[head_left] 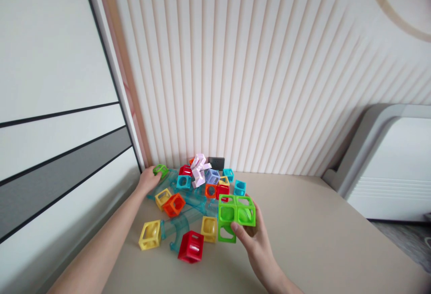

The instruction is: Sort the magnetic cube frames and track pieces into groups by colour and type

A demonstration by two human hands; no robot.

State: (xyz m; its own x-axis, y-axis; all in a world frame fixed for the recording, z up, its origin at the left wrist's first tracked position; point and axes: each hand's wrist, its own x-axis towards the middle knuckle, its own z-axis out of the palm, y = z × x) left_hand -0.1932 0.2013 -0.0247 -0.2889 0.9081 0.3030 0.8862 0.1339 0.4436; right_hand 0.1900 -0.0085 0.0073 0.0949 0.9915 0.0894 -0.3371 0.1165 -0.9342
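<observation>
My right hand point(254, 235) holds a joined group of bright green open cubes point(236, 212) above the front of the table, thumb across the near side. At the far left, beside the wall, the fingers of my left hand point(150, 180) are closed on a single green cube point(160, 170). Between the hands lie a red cube point(191, 247), a yellow cube point(150, 234), another yellow cube point(209, 229) and an orange cube point(173, 205). Clear teal track pieces point(182, 225) run among them.
Pale pink pieces point(199, 170) stand on the pile at the back, near blue cubes point(239, 188) and a black wall socket point(216, 164). A ribbed wall point(235, 83) rises behind the beige table point(303, 240). A white panel point(60, 60) borders the left.
</observation>
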